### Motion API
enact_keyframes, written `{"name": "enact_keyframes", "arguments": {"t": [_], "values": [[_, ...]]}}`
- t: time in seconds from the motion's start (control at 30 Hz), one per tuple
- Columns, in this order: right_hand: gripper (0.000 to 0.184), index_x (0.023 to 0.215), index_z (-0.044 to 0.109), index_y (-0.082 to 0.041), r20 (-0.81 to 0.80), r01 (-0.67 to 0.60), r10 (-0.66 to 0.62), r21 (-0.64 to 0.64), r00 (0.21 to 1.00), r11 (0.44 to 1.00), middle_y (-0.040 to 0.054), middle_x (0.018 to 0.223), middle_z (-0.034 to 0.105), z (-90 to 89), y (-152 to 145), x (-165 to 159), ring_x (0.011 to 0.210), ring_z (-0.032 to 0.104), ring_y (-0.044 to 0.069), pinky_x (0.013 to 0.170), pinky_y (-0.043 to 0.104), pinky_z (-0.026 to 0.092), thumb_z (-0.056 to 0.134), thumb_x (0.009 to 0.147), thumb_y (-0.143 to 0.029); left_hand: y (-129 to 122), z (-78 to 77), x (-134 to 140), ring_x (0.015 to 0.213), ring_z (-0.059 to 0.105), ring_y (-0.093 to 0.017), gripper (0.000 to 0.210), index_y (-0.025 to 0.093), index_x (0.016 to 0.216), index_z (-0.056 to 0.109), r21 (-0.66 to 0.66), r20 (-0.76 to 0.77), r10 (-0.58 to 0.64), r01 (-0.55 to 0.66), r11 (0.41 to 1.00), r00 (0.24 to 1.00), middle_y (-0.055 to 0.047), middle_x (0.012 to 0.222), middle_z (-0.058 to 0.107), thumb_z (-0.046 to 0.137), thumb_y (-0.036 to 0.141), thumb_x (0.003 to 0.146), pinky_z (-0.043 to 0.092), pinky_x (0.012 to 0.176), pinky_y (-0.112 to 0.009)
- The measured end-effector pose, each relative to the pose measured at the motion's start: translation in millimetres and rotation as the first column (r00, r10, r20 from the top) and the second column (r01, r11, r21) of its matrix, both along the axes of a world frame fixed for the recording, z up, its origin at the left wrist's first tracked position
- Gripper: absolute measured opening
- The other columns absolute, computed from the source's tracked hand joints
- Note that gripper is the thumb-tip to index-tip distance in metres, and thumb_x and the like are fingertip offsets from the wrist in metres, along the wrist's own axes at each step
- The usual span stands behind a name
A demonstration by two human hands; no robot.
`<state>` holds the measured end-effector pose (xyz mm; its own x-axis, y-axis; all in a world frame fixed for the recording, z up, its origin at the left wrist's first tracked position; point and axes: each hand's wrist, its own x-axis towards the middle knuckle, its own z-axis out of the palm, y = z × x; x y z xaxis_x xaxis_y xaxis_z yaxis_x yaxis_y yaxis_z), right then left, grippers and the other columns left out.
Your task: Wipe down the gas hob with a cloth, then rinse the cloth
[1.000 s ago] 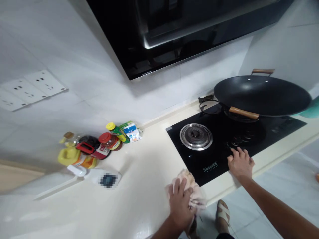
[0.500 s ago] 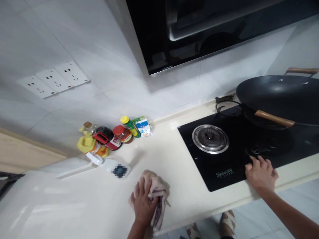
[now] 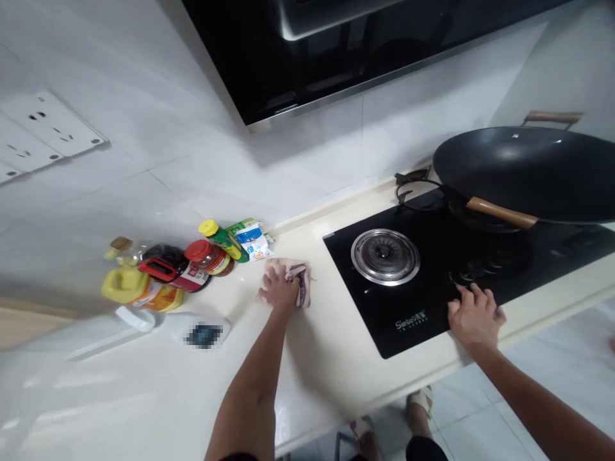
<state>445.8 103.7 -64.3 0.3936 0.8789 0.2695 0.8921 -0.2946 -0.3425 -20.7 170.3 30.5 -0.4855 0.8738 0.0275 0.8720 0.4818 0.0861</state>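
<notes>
My left hand (image 3: 277, 288) presses a crumpled pinkish cloth (image 3: 300, 280) onto the cream countertop (image 3: 317, 346), far from the front edge and close to the seasoning jars (image 3: 210, 257). My right hand (image 3: 475, 315) rests with spread fingers on the front edge of the black glass hob (image 3: 432, 282), just in front of the right burner; it holds nothing. A black wok (image 3: 523, 173) with a wooden handle sits on that right burner.
Bottles, jars and a small packet (image 3: 252, 239) cluster by the tiled wall. A white flat object (image 3: 202, 333) lies on the counter. The silver left burner (image 3: 385, 255) is bare. A dark range hood (image 3: 336, 51) hangs overhead. Wall sockets (image 3: 43, 128) sit left.
My left hand has pushed the cloth from the counter's front edge back towards the wall and jars. My right hand has stayed on the hob's front edge.
</notes>
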Motion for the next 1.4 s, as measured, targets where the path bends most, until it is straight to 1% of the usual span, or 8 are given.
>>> {"name": "enact_keyframes", "arguments": {"t": [0.43, 0.63, 0.73, 0.8, 0.87, 0.97, 1.23, 1.4], "values": [[0.052, 0.143, 0.056, -0.018, -0.08, -0.006, 0.003, -0.032, 0.997, 0.999, 0.0157, 0.161, 0.044, 0.6, 1.9, 0.9, 0.155, 0.026, 0.035, 0.12, 0.068, 0.025, 0.029, 0.102, -0.036, -235.2, -51.5, 103.2, 0.156, 0.027, -0.045, 0.07, 0.044, 0.15, 0.057, 0.155, 0.035, -0.553, 0.542, 0.826, 0.833, -0.004, 0.172, 0.036, 0.072, 0.06, 0.083, 0.024, 0.117, -0.068], [0.049, 0.135, 0.063, -0.014, -0.166, 0.027, -0.028, -0.005, 0.986, 1.0, 0.0222, 0.154, 0.046, 28.8, -1.9, -26.3, 0.148, 0.034, 0.039, 0.115, 0.068, 0.031, 0.037, 0.098, -0.033, -249.0, -47.2, 79.4, 0.156, 0.034, -0.039, 0.068, 0.035, 0.156, 0.052, 0.134, 0.2, -0.578, 0.562, 0.816, 0.791, -0.008, 0.168, 0.042, 0.066, 0.047, 0.09, 0.033, 0.12, -0.061], [0.047, 0.135, 0.066, -0.017, -0.212, -0.237, 0.235, 0.019, 0.949, 0.971, 0.0212, 0.15, 0.051, 55.4, -37.8, -96.7, 0.141, 0.043, 0.037, 0.115, 0.057, 0.036, 0.045, 0.098, -0.036, -251.7, -42.0, 36.4, 0.154, 0.039, -0.03, 0.058, 0.029, 0.154, 0.054, 0.174, 0.236, -0.408, 0.375, 0.911, 0.882, -0.01, 0.166, 0.046, 0.052, 0.042, 0.098, 0.037, 0.121, -0.052], [0.054, 0.146, 0.06, -0.025, -0.262, -0.543, 0.513, -0.049, 0.817, 0.839, 0.0157, 0.16, 0.045, 69.7, -74.7, -157.7, 0.147, 0.037, 0.038, 0.119, 0.056, 0.032, 0.051, 0.098, -0.048, -257.9, -41.2, 2.5, 0.153, 0.04, -0.031, 0.054, 0.026, 0.15, 0.057, 0.156, 0.234, -0.208, 0.174, 0.972, 0.95, -0.012, 0.163, 0.049, 0.044, 0.041, 0.1, 0.04, 0.118, -0.055], [0.073, 0.158, 0.045, -0.038, -0.352, -0.822, 0.748, -0.142, 0.563, 0.552, 0.0077, 0.171, 0.031, 77.6, -110.0, -213.1, 0.154, 0.025, 0.043, 0.121, 0.062, 0.024, 0.059, 0.092, -0.065, -264.2, -42.2, -27.6, 0.151, 0.043, -0.032, 0.052, 0.023, 0.144, 0.061, 0.127, 0.229, -0.08, 0.051, 0.991, 0.97, -0.015, 0.159, 0.053, 0.038, 0.043, 0.102, 0.042, 0.115, -0.057], [0.092, 0.163, 0.037, -0.036, -0.389, -0.944, 0.864, -0.215, 0.319, 0.251, 0.0118, 0.176, 0.019, 78.5, -141.0, -258.7, 0.157, 0.008, 0.053, 0.118, 0.078, 0.008, 0.062, 0.085, -0.078, -268.0, -44.9, -54.0, 0.148, 0.044, -0.034, 0.053, 0.024, 0.14, 0.061, 0.131, 0.197, -0.025, -0.001, 0.991, 0.98, -0.016, 0.156, 0.054, 0.033, 0.047, 0.102, 0.041, 0.114, -0.061], [0.039, 0.136, 0.061, -0.036, -0.276, -0.861, 0.815, -0.161, 0.509, 0.483, 0.0073, 0.153, 0.052, 55.3, -146.7, -199.6, 0.129, 0.047, 0.04, 0.105, 0.065, 0.039, 0.06, 0.099, -0.046, -247.4, -42.4, -48.3, 0.146, 0.044, -0.035, 0.056, 0.029, 0.139, 0.061, 0.12, 0.122, 0.022, -0.036, 0.992, 0.992, -0.016, 0.154, 0.051, 0.03, 0.056, 0.101, 0.037, 0.114, -0.062], [0.038, 0.128, 0.066, -0.033, -0.225, -0.821, 0.791, -0.09, 0.569, 0.565, 0.0055, 0.144, 0.057, 36.3, -145.1, -152.1, 0.122, 0.052, 0.03, 0.104, 0.049, 0.045, 0.066, 0.092, -0.022, -216.7, -48.9, -51.8, 0.151, 0.038, -0.038, 0.068, 0.025, 0.145, 0.058, 0.131, 0.12, 0.01, -0.026, 0.991, 0.993, -0.019, 0.16, 0.045, 0.024, 0.062, 0.099, 0.035, 0.116, -0.062]]}}
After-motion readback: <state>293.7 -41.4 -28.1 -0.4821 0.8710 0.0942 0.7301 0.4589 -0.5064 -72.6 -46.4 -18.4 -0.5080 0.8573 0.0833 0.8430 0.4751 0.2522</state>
